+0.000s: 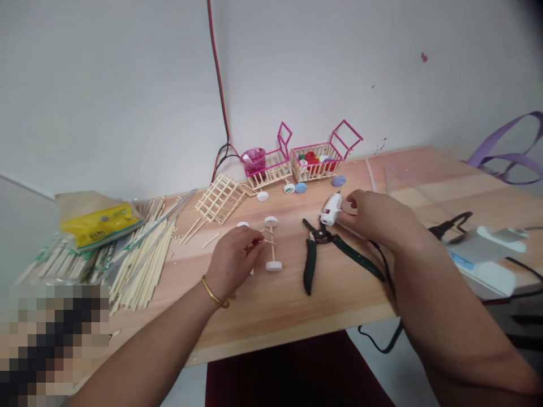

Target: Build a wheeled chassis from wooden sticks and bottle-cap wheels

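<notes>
My left hand (pixel 237 257) pinches the thin sticks of a wheel frame (pixel 272 243), a set of wooden sticks with white round wheels at the ends. Part of that frame is hidden behind my fingers. Off to the right, my right hand (pixel 375 217) is closed at the handle side of a white hot glue gun (pixel 331 210), whose nozzle points away from me. Dark green-handled wire strippers (pixel 322 237) lie with jaws apart between my two hands, just below the glue gun.
Along the wall stand two small stick carts with magenta trim (pixel 271 172) (pixel 316 164); one bears a magenta cup (pixel 253 160). A stick lattice (pixel 218 199), loose sticks (pixel 146 271) and a yellow packet (pixel 102 223) are at left. A white power strip (pixel 483 274) and cables are at right.
</notes>
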`<state>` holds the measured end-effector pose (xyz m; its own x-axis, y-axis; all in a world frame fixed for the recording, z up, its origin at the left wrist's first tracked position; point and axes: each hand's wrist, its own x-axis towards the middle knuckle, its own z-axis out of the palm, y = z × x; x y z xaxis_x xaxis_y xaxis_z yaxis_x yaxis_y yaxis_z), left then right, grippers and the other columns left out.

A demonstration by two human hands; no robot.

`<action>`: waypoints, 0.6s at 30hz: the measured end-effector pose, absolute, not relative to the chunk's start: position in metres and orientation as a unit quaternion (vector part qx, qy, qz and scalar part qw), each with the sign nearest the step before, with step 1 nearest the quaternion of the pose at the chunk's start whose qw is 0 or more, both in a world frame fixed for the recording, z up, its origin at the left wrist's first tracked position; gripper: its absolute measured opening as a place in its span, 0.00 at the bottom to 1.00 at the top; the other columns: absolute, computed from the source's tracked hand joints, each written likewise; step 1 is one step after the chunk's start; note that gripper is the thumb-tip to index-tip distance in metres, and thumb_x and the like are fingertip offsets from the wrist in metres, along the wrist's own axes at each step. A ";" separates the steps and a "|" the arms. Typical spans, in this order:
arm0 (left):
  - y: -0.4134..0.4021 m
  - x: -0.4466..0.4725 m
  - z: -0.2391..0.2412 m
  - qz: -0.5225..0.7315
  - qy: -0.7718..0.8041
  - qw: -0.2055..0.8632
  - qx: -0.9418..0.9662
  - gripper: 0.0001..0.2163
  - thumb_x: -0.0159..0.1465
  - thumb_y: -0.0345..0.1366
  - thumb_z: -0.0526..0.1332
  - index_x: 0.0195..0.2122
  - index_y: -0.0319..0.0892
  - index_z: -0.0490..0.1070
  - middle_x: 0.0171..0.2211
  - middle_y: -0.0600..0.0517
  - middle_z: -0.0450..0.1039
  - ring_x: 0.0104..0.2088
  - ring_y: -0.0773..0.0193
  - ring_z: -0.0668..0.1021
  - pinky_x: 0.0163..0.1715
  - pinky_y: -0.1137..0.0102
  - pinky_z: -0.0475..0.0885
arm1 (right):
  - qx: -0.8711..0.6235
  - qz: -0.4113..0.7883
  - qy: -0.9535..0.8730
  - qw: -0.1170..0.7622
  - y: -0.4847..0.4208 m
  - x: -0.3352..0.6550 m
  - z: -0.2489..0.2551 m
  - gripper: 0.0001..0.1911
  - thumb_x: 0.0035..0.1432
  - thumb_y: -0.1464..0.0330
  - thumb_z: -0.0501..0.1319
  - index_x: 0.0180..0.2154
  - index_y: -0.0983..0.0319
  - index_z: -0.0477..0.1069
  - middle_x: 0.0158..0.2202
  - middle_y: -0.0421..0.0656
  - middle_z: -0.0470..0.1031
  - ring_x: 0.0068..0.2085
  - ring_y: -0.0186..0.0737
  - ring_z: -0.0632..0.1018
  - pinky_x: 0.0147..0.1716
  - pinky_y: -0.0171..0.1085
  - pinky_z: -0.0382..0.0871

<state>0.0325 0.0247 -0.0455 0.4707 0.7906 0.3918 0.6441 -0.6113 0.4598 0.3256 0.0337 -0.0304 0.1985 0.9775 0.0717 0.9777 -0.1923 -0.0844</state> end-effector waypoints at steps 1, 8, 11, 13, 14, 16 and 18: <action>0.025 0.033 -0.046 0.293 0.425 0.126 0.847 0.01 0.60 0.30 0.60 0.32 0.40 0.71 0.28 0.52 0.72 0.29 0.66 0.72 0.29 0.71 0.66 | -0.773 0.008 -0.634 0.032 0.033 0.326 -0.030 0.24 0.49 0.51 0.57 0.40 0.63 0.70 0.34 0.51 0.76 0.31 0.48 0.75 0.23 0.37 0.57; 0.024 0.033 -0.045 0.288 0.437 0.129 0.842 0.01 0.60 0.30 0.61 0.32 0.40 0.71 0.28 0.53 0.72 0.27 0.68 0.71 0.29 0.72 0.66 | -0.753 0.079 -0.650 -0.059 0.035 0.323 -0.027 0.21 0.47 0.51 0.57 0.35 0.61 0.70 0.33 0.50 0.76 0.34 0.50 0.75 0.25 0.38 0.59; 0.024 0.033 -0.045 0.288 0.439 0.130 0.841 0.00 0.60 0.30 0.61 0.32 0.40 0.71 0.28 0.53 0.72 0.27 0.68 0.71 0.29 0.72 0.66 | -0.747 0.081 -0.659 -0.031 0.035 0.319 -0.023 0.17 0.48 0.55 0.58 0.32 0.62 0.70 0.30 0.50 0.75 0.31 0.47 0.74 0.24 0.37 0.57; 0.024 0.033 -0.045 0.290 0.438 0.131 0.841 0.00 0.60 0.30 0.61 0.32 0.40 0.71 0.27 0.53 0.71 0.27 0.68 0.71 0.29 0.72 0.66 | -0.739 0.106 -0.664 0.040 0.032 0.316 -0.018 0.15 0.48 0.57 0.58 0.32 0.63 0.70 0.29 0.48 0.74 0.30 0.44 0.74 0.24 0.37 0.58; 0.024 0.032 -0.045 0.290 0.438 0.133 0.841 0.00 0.60 0.30 0.61 0.32 0.40 0.71 0.27 0.54 0.71 0.27 0.68 0.70 0.29 0.72 0.66 | -0.726 0.130 -0.669 0.088 0.030 0.314 -0.014 0.14 0.49 0.59 0.58 0.33 0.62 0.70 0.29 0.47 0.74 0.30 0.43 0.73 0.25 0.36 0.59; 0.024 0.032 -0.045 0.287 0.438 0.135 0.841 0.00 0.60 0.30 0.61 0.33 0.40 0.71 0.27 0.54 0.71 0.27 0.68 0.70 0.29 0.72 0.66 | -0.672 0.211 -0.686 0.182 0.025 0.311 -0.009 0.12 0.50 0.63 0.57 0.35 0.62 0.70 0.30 0.44 0.74 0.30 0.40 0.73 0.26 0.35 0.61; 0.024 0.031 -0.046 0.284 0.438 0.137 0.842 0.01 0.60 0.30 0.61 0.33 0.40 0.71 0.27 0.53 0.71 0.27 0.68 0.70 0.29 0.72 0.65 | -0.588 0.335 -0.691 0.254 0.021 0.307 -0.007 0.10 0.51 0.65 0.56 0.36 0.61 0.69 0.29 0.42 0.73 0.29 0.38 0.72 0.26 0.34 0.62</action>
<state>0.0314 0.0243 -0.0458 0.4556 0.8145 0.3591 0.6594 -0.5798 0.4786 0.3070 0.0213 -0.0065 -0.1797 0.9828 -0.0436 0.6420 0.0835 -0.7621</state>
